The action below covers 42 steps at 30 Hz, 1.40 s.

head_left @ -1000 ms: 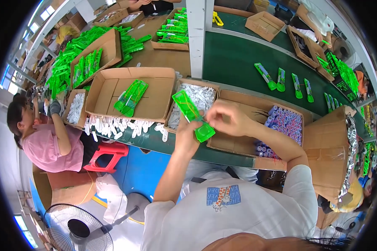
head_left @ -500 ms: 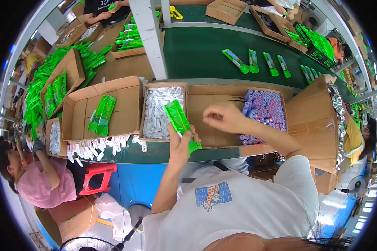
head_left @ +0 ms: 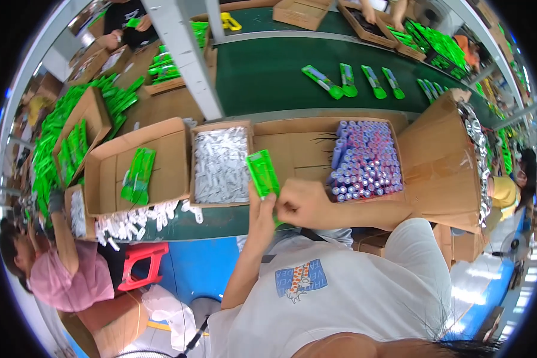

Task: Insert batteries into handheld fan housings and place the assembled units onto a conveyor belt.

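My left hand (head_left: 261,216) is closed around the lower part of a long green plastic casing (head_left: 263,172), tilted over the table edge. Right beside it is my right hand (head_left: 305,204), fingers curled at the casing's lower end; whatever they pinch, if anything, is hidden. Close by, a cardboard box holds many small white plastic parts (head_left: 221,164). To the right, blue-wrapped cylindrical cells (head_left: 367,160) with dark wires fill one end of a cardboard tray (head_left: 283,141). Green casings (head_left: 139,176) lie in another cardboard tray (head_left: 172,173) at left.
Loose white parts (head_left: 138,221) lie along the front table edge. Several green pieces (head_left: 373,82) rest on the green belt (head_left: 262,74) behind a metal post (head_left: 188,65). A tall carton (head_left: 438,164) stands at right. A person in pink (head_left: 71,277) works at left near a red stool (head_left: 142,267).
My right hand has come from above the tray of cells, down and left to the casing. My left hand still holds the casing, now more upright. The view has shifted slightly.
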Each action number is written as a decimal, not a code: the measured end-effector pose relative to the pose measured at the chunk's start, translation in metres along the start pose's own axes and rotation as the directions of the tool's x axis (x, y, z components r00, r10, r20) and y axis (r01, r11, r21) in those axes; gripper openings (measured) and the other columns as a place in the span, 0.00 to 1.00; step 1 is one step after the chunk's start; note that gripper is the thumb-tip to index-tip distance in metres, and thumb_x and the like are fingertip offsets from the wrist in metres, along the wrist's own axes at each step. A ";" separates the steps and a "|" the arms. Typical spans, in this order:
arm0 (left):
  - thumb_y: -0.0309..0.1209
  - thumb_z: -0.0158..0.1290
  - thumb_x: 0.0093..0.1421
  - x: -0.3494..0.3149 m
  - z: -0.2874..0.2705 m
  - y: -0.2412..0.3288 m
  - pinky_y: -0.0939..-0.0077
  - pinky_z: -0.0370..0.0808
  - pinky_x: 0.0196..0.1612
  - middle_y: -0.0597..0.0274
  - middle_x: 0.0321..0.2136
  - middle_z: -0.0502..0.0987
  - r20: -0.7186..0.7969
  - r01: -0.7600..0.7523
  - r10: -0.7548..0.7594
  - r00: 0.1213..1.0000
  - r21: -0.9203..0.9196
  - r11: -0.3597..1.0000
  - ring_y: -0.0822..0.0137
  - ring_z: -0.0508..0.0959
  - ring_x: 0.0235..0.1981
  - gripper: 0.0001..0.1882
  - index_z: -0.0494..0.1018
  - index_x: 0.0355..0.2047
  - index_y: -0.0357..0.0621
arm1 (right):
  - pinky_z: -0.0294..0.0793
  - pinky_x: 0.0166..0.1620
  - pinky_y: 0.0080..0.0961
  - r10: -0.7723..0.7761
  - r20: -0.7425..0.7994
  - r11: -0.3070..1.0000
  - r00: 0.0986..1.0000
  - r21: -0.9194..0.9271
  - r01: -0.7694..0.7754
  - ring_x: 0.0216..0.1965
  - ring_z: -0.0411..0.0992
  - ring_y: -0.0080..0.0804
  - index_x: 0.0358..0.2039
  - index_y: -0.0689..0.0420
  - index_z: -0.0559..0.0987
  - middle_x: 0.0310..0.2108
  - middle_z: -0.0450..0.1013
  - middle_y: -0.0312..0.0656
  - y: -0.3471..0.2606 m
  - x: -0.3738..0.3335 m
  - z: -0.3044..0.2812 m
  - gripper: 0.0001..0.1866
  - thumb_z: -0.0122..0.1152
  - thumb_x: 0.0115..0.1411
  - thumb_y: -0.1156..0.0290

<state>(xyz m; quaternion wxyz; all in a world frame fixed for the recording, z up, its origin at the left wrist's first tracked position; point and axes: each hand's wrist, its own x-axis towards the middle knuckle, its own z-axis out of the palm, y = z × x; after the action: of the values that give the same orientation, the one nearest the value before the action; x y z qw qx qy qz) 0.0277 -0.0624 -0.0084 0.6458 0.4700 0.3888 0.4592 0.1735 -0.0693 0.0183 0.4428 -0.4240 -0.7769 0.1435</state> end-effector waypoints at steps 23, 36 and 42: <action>0.21 0.39 0.64 -0.004 0.002 0.002 0.72 0.77 0.33 0.59 0.34 0.66 0.283 0.238 -0.174 0.943 -0.208 0.949 0.70 0.72 0.28 0.20 0.49 0.55 0.44 | 0.78 0.39 0.28 -0.358 0.483 0.811 0.799 -0.262 0.522 0.41 0.74 0.46 0.46 0.71 0.72 0.46 0.68 0.55 -0.016 0.034 -0.056 0.27 0.61 0.42 0.77; 0.19 0.39 0.64 0.001 -0.034 0.017 0.74 0.76 0.32 0.57 0.38 0.66 0.182 0.108 -0.068 0.981 -0.221 0.969 0.70 0.73 0.29 0.23 0.48 0.57 0.43 | 0.79 0.40 0.27 -0.334 0.583 0.787 0.741 -0.260 0.560 0.40 0.75 0.42 0.44 0.70 0.75 0.43 0.71 0.52 -0.005 0.062 -0.007 0.28 0.66 0.40 0.71; 0.22 0.43 0.61 -0.018 -0.085 0.022 0.65 0.77 0.33 0.55 0.36 0.68 0.044 0.189 -0.202 0.978 -0.588 0.786 0.65 0.73 0.27 0.25 0.50 0.57 0.48 | 0.79 0.34 0.29 -0.137 0.500 0.987 0.855 0.141 0.076 0.37 0.78 0.36 0.37 0.55 0.82 0.42 0.76 0.41 0.034 0.090 0.045 0.09 0.62 0.53 0.71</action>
<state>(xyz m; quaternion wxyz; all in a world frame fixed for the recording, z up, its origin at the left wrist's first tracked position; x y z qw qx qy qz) -0.0622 -0.0555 -0.0073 0.7994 0.1987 0.2806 0.4927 0.1326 0.0291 0.0231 0.2536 -0.3011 -0.8787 0.2701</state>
